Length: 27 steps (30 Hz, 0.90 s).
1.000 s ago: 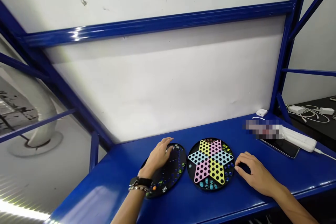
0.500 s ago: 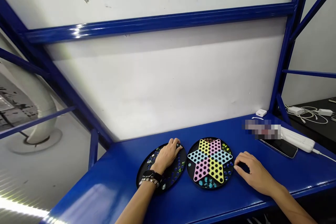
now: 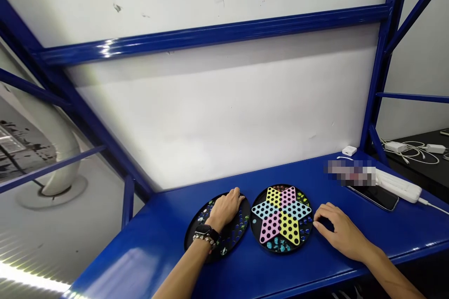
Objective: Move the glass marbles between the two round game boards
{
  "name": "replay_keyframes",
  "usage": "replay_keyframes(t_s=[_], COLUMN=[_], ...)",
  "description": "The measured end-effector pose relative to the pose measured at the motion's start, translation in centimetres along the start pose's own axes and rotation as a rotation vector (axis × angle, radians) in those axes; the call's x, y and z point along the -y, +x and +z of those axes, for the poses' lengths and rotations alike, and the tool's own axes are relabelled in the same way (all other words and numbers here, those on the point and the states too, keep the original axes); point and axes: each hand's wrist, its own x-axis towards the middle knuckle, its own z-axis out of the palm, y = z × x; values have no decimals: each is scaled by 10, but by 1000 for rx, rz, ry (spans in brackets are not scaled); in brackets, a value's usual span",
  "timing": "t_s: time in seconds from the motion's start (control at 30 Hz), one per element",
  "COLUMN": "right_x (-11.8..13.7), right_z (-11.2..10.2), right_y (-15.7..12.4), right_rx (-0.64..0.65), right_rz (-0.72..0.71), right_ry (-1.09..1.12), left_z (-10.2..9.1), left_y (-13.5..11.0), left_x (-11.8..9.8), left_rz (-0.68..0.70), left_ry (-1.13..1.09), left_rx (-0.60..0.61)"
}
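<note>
My left hand (image 3: 226, 208) reaches over a black oval-looking board (image 3: 229, 243) with rows of holes. Its fingers are bent down at the far rim, and whatever they hold is hidden. Clear and coloured glass marbles lie scattered on this board. Beside it sits a round black Chinese checkers board (image 3: 257, 238) with a pink, yellow and light-blue star (image 3: 280, 215). Turquoise marbles (image 3: 278, 244), dark blue marbles (image 3: 306, 225) and yellow-green marbles (image 3: 302, 197) fill its edge pockets. My right hand (image 3: 340, 230) rests on the table just right of it, loosely curved, with nothing visible in it.
Both boards stand on a blue table (image 3: 140, 252) against a white panel (image 3: 228, 117) with a blue frame. At the right lie a phone (image 3: 375, 196), a white power bank (image 3: 398, 186) with a cable and a small white case (image 3: 349, 150). White chargers (image 3: 396, 147) lie beyond the frame.
My left hand has shifted only slightly at the far rim of the left board. The right hand stays beside the star board. The whole view has moved a little.
</note>
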Motion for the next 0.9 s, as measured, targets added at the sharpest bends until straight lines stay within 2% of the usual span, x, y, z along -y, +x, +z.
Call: replay_keyframes(t_s=[0.13, 0.23, 0.37, 0.67, 0.8, 0.9], right_x=[-1, -2, -2, 0, 0, 0], right_z=[2, 2, 1, 0, 0, 0], right_y=[1, 1, 1, 1, 1, 1], right_rx=[16, 18, 11, 17, 16, 17], right_rz=[20, 23, 9, 22, 25, 24], right_ry=[14, 18, 8, -8, -5, -1], left_z=[-5, -10, -17, -36, -40, -40], left_y=[0, -1, 3, 7, 7, 11], left_x=[5, 1, -18, -61, -69, -69], left_rz=[37, 68, 142, 158, 139, 132], left_ry=[-27, -194, -353, -331, -357, -469], left_rx=[7, -51, -121, -75, -44, -88])
